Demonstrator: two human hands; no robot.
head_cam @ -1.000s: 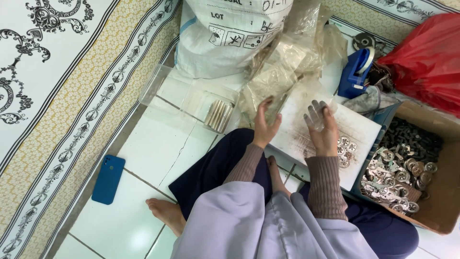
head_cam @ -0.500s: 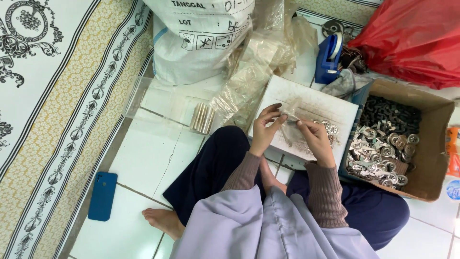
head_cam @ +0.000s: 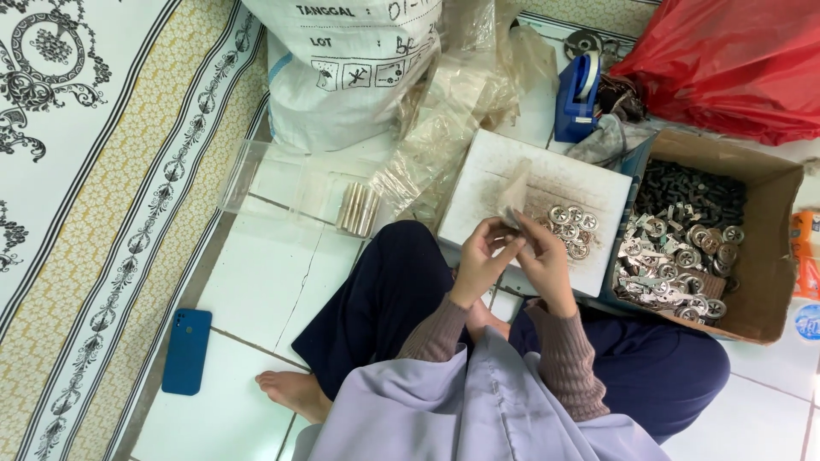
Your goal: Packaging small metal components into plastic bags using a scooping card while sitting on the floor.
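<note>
A small clear plastic bag (head_cam: 513,195) is pinched between left hand (head_cam: 480,260) and right hand (head_cam: 541,259), both clamped on it; held over white board (head_cam: 504,166); metal discs (head_cam: 571,226) lie just beside.

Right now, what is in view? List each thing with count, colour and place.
small clear bag: one, translucent, pinched between both hands
white board: one, on the lap side, behind the hands
metal rings: a small pile, silver, on the board
cardboard box: one, brown, right, holding silver and dark metal parts
tape dispenser: one, blue, beyond the board
red plastic bag: one, top right
white sack: one, top centre
clear bags: a heap, by the sack
phone: one, blue, on the floor tiles, left
left hand: on the bag
right hand: on the bag
</note>
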